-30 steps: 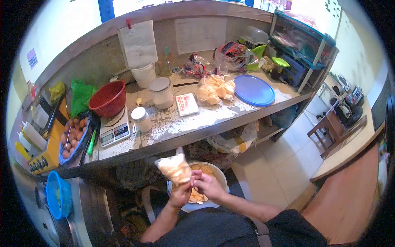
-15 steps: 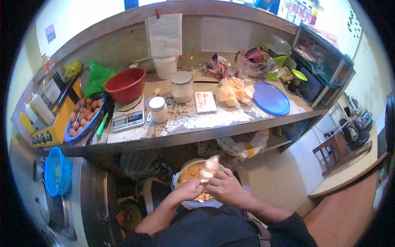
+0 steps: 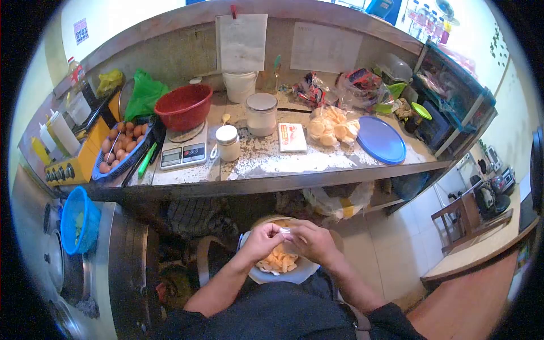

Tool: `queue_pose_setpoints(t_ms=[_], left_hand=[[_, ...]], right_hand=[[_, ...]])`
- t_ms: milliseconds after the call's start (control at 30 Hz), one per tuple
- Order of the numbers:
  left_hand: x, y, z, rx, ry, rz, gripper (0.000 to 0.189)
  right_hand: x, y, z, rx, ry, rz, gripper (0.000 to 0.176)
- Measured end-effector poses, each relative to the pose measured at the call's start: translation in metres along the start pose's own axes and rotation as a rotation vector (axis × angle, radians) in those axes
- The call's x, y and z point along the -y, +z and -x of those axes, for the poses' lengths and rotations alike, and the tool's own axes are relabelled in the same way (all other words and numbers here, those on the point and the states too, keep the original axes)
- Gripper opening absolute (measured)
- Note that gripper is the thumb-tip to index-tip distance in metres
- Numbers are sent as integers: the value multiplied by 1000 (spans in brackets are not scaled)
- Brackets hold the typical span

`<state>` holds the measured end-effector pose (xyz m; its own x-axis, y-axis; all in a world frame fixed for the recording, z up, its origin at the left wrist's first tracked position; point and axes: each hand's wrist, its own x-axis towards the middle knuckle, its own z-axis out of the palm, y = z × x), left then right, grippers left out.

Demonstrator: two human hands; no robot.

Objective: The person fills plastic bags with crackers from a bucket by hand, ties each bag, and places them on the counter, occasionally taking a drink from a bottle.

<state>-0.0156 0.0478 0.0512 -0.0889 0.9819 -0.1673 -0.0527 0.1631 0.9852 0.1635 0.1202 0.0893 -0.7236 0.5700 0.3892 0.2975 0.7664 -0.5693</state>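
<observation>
My left hand (image 3: 260, 243) and my right hand (image 3: 313, 242) meet above a pale tub (image 3: 292, 276) in front of my body. Fingertips of both pinch a small white piece (image 3: 285, 230), too small and partly covered for me to tell its kind. Below them, thin orange-yellow chips (image 3: 277, 260) lie in the tub. My hands and forearms hide part of the tub's rim and contents.
On the worktable ahead stand a red bowl (image 3: 184, 109) on a kitchen scale (image 3: 184, 154), white-filled jars (image 3: 228, 144), a bag of chips (image 3: 333, 126) and a blue lid (image 3: 381, 140). Eggs (image 3: 122, 144) fill a basket at left. A blue basin (image 3: 80, 221) sits lower left.
The blurred pale piece that stuck up above my right hand is no longer upright; a small white bit shows between my fingertips. Both hands have risen slightly, uncovering more chips. The view has shifted.
</observation>
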Motion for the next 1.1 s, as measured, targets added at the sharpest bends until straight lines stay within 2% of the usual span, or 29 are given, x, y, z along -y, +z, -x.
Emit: queue_pose_setpoints(t_ms=[67, 133, 267, 367, 433, 500, 533, 600, 667, 733, 767, 833, 867, 933, 967, 1100], left_hand=[[4, 1, 0, -21, 26, 40, 13], [5, -1, -3, -23, 55, -5, 13], [-16, 0, -3, -47, 180, -74, 13], [-42, -5, 3, -49, 145, -313, 16], [-52, -7, 6, -40, 140, -429, 16], [-60, -7, 6, -137, 490, -702, 15], [-67, -8, 8, -135, 489, -706, 15], [-84, -12, 10, -95, 653, -798, 14], [-92, -18, 8, -47, 713, -807, 13], [-96, -24, 4, 1, 771, -814, 13], [-96, -26, 2, 29, 836, -813, 13], [-100, -32, -1, 79, 955, -820, 16], [-102, -35, -3, 83, 947, -820, 16], [-102, -39, -5, 75, 1010, -852, 21], [-98, -40, -7, 22, 1057, -840, 19], [-89, -42, -3, -15, 1042, -806, 19]], right_hand=[[-2, -7, -5, 69, -29, -22, 20], [-2, -11, -12, 99, -147, 27, 23], [8, -20, -25, 117, -253, -9, 19], [4, -25, -31, 167, -216, -45, 20], [11, -34, -38, 165, -273, 23, 17], [8, -37, -44, 149, -305, 25, 16], [7, -38, -47, 133, -335, 32, 16], [9, -43, -53, 142, -331, -1, 15], [17, -48, -55, 153, -325, -33, 16], [26, -52, -56, 183, -126, -155, 16], [25, -51, -56, 181, -124, -158, 16], [19, -44, -56, 203, 82, -465, 17], [10, -37, -56, 220, 136, -576, 18], [1, -26, -56, 282, 377, -888, 17], [-2, -20, -55, 282, 394, -954, 18], [2, -5, -46, 272, 530, -1104, 22]])
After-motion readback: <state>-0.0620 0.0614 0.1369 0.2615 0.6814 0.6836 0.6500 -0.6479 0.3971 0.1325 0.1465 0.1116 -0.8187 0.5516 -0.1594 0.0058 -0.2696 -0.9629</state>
